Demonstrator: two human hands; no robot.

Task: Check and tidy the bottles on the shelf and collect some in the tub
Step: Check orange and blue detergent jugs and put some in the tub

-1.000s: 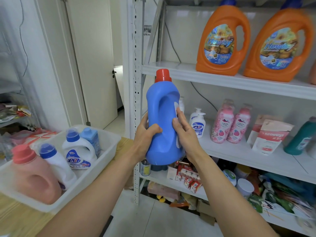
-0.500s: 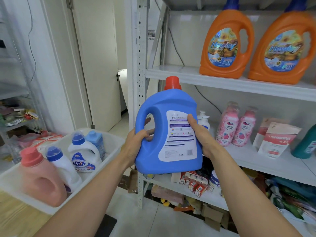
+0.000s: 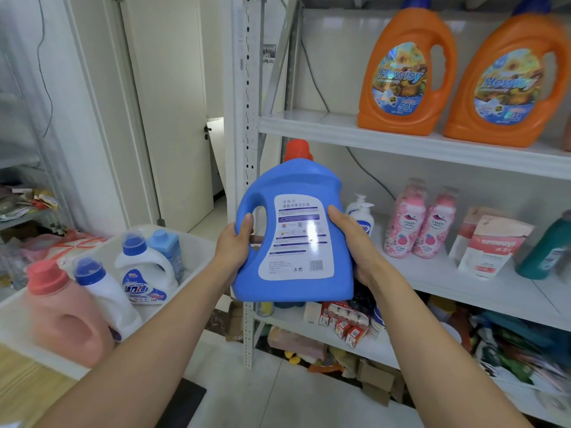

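Note:
A blue detergent bottle (image 3: 293, 236) with a red cap is held upright in front of the shelf (image 3: 401, 143), its white back label facing me. My left hand (image 3: 234, 245) grips its handle, thumb on the outside. My right hand (image 3: 352, 242) holds its right side, fingers wrapped behind. At the left a white tub (image 3: 197, 251) holds a pink bottle (image 3: 65, 316), two white bottles with blue caps (image 3: 145, 273) and a light blue bottle (image 3: 167, 245).
Two orange bottles (image 3: 404, 72) stand on the upper shelf. The middle shelf carries a white pump bottle (image 3: 361, 211), two pink bottles (image 3: 417, 223), refill pouches (image 3: 491, 245) and a teal bottle (image 3: 547, 248). Small boxes crowd the lower shelf (image 3: 346, 322). The tub sits on a wooden table (image 3: 27, 393).
The blue bottle has been turned from edge-on so its back label now faces me, and it has come lower and closer. My left hand moved onto the handle.

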